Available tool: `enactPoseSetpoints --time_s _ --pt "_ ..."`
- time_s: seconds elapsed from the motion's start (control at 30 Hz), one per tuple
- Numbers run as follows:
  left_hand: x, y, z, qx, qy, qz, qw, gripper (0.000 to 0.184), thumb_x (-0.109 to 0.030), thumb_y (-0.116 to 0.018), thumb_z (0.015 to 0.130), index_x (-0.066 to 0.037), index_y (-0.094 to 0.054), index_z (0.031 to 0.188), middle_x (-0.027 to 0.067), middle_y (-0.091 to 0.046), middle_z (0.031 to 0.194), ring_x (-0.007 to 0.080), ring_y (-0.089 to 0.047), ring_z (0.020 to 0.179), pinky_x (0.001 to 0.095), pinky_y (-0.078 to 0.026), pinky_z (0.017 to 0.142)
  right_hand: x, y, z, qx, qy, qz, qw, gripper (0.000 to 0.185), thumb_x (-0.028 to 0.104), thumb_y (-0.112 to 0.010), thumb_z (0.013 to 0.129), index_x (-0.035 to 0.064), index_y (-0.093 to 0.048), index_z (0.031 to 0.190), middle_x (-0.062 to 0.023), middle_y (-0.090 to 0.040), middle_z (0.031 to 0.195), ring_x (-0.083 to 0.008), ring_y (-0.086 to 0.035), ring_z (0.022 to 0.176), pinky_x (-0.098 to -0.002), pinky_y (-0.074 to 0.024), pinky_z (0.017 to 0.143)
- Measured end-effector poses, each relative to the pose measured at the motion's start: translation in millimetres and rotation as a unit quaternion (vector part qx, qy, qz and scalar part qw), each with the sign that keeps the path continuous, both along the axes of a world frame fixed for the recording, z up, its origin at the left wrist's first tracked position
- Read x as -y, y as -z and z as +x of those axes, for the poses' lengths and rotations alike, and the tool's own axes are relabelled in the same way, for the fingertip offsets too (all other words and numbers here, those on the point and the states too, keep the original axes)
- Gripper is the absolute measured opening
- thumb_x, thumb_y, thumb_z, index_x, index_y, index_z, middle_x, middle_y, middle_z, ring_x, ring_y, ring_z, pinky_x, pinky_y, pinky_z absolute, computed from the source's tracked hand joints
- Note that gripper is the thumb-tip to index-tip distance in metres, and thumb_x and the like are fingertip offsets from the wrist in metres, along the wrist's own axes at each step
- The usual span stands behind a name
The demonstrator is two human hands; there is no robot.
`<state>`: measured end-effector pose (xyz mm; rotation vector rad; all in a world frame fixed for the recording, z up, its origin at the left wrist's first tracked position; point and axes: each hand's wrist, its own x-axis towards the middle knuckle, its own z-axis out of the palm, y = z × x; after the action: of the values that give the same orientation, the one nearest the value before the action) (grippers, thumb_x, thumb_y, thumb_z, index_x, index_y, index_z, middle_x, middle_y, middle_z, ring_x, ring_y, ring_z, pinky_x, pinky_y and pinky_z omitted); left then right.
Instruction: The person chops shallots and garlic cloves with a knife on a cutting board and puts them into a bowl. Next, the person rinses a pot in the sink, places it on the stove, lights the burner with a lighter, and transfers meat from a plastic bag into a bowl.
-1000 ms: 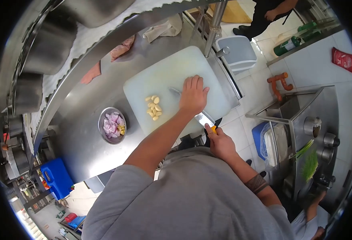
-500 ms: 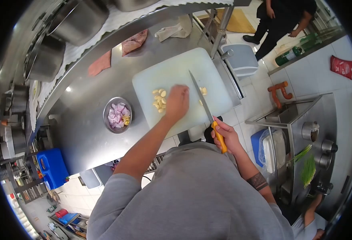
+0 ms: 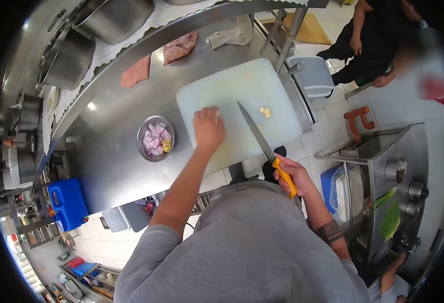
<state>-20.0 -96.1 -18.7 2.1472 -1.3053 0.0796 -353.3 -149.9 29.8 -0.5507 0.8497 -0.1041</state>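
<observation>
My left hand (image 3: 209, 130) is cupped down on the left part of the white cutting board (image 3: 232, 83), fingers curled over the spot where peeled garlic cloves lay; the hand hides them. In my right hand (image 3: 296, 175) is a knife (image 3: 256, 130) with a yellow handle, its long blade pointing up and left across the board. A few garlic pieces (image 3: 266, 111) lie to the right of the blade. Left of the board stands a metal bowl (image 3: 156, 160) holding cut red onion (image 3: 156, 137) and some yellowish pieces.
Two pieces of raw meat (image 3: 180, 47) and a cloth (image 3: 230, 36) lie at the back of the steel table (image 3: 108, 151). Pots (image 3: 66, 58) line the shelf above. A person in dark clothes (image 3: 368, 35) is beyond the grey bin (image 3: 310, 76). Spring onions (image 3: 390, 221) lie at right.
My left hand has moved left, from the middle of the board onto the garlic cloves, covering them. The knife remains in my right hand. The person at upper right has come closer.
</observation>
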Motion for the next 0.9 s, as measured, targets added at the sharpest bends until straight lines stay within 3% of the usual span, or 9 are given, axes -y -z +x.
enactPoseSetpoints --time_s 0.2,0.23,0.27,0.37,0.5,0.57,0.6,0.7,0.9 --pt "20.6 6.3 10.7 0.048 0.079 0.124 0.988 0.014 -0.013 -0.076 0.085 -0.005 -0.073 0.096 0.0127 -0.07 0.102 0.0379 -0.06 0.102 0.0499 -0.048 0.091 9.1 9.9 -11.5 -0.022 0.079 -0.023 0.996 0.055 0.023 -0.053 0.111 0.0185 -0.039 0.164 -0.0122 -0.064 0.085 -0.015 -0.047 0.048 -0.0281 -0.0397 0.04" --pt "22.1 8.1 3.3 0.035 0.078 0.143 0.986 0.013 -0.013 -0.078 0.084 -0.004 -0.073 0.092 0.0121 -0.07 0.1 0.0374 -0.06 0.101 0.0497 -0.048 0.09 9.4 4.1 -10.0 -0.038 0.069 -0.052 0.996 0.046 0.025 -0.055 0.11 0.0098 -0.049 0.153 -0.0109 -0.065 0.084 -0.0149 -0.051 0.049 -0.0283 -0.0405 0.04" --pt "22.6 10.9 -7.5 0.035 0.084 0.138 0.986 0.013 -0.013 -0.078 0.084 -0.004 -0.073 0.092 0.0121 -0.07 0.1 0.0374 -0.06 0.101 0.0497 -0.048 0.09 9.6 6.1 -10.7 -0.038 0.075 -0.056 0.995 0.046 0.025 -0.055 0.11 0.0098 -0.049 0.153 -0.0109 -0.065 0.084 -0.0149 -0.051 0.049 -0.0283 -0.0405 0.04" --pt "22.5 13.4 -46.9 -0.038 0.181 0.081 0.979 0.015 -0.013 -0.079 0.083 -0.005 -0.071 0.092 0.0124 -0.069 0.098 0.0366 -0.061 0.099 0.049 -0.048 0.089 5.9 8.0 -3.1 -0.091 0.023 -0.112 0.989 0.029 0.027 -0.059 0.108 0.0003 -0.06 0.119 -0.008 -0.065 0.081 -0.0145 -0.06 0.055 -0.0279 -0.0435 0.044" --pt "5.1 0.2 -72.2 -0.139 0.171 0.02 0.975 0.014 -0.01 -0.076 0.085 -0.003 -0.067 0.094 0.0144 -0.067 0.098 0.0392 -0.059 0.1 0.0495 -0.047 0.091 -2.7 13.5 2.5 -0.136 -0.057 -0.129 0.981 0.026 0.029 -0.061 0.108 0.0032 -0.062 0.109 -0.0053 -0.065 0.079 -0.011 -0.06 0.056 -0.0256 -0.0436 0.045" --pt "7.2 -4.5 -64.8 -0.155 0.166 -0.002 0.974 0.017 -0.01 -0.076 0.086 -0.003 -0.067 0.099 0.0153 -0.067 0.101 0.0395 -0.058 0.102 0.0497 -0.047 0.091 -5.6 19.9 7.0 -0.205 -0.098 -0.259 0.939 0.03 0.032 -0.063 0.106 0.002 -0.061 0.1 -0.0134 -0.07 0.082 -0.0237 -0.068 0.061 -0.0348 -0.0517 0.052" --pt "9.0 -7.4 -57.7 -0.166 0.12 -0.022 0.979 0.022 -0.01 -0.076 0.087 -0.002 -0.065 0.104 0.0166 -0.066 0.105 0.0399 -0.058 0.103 0.0498 -0.047 0.092 -7.7 18.7 9.9 -0.204 -0.098 -0.259 0.939 0.03 0.032 -0.063 0.106 0.002 -0.061 0.1 -0.0134 -0.07 0.082 -0.0237 -0.068 0.061 -0.0348 -0.0517 0.052" --pt "39.7 -14.3 -49.5 -0.152 0.091 -0.076 0.981 0.03 -0.012 -0.075 0.09 -0.001 -0.062 0.115 0.0192 -0.064 0.115 0.0408 -0.057 0.108 0.05 -0.046 0.096 -14.4 -5.7 26.6 -0.297 -0.188 -0.499 0.792 0.037 0.032 -0.066 0.101 -0.0031 -0.056 0.104 -0.0335 -0.069 0.094 -0.0536 -0.068 0.089 -0.0557 -0.0557 0.081" --pt "113.4 13.1 -69.0 -0.067 0.157 -0.037 0.985 0.043 -0.024 -0.067 0.099 0.002 -0.055 0.131 0.0215 -0.056 0.135 0.0394 -0.051 0.127 0.0493 -0.041 0.111 -18.0 4.9 48.1 -0.344 -0.281 -0.515 0.733 0.037 0.031 -0.061 0.103 -0.004 -0.054 0.109 -0.0329 -0.071 0.096 -0.0513 -0.07 0.094 -0.0577 -0.0556 0.085"
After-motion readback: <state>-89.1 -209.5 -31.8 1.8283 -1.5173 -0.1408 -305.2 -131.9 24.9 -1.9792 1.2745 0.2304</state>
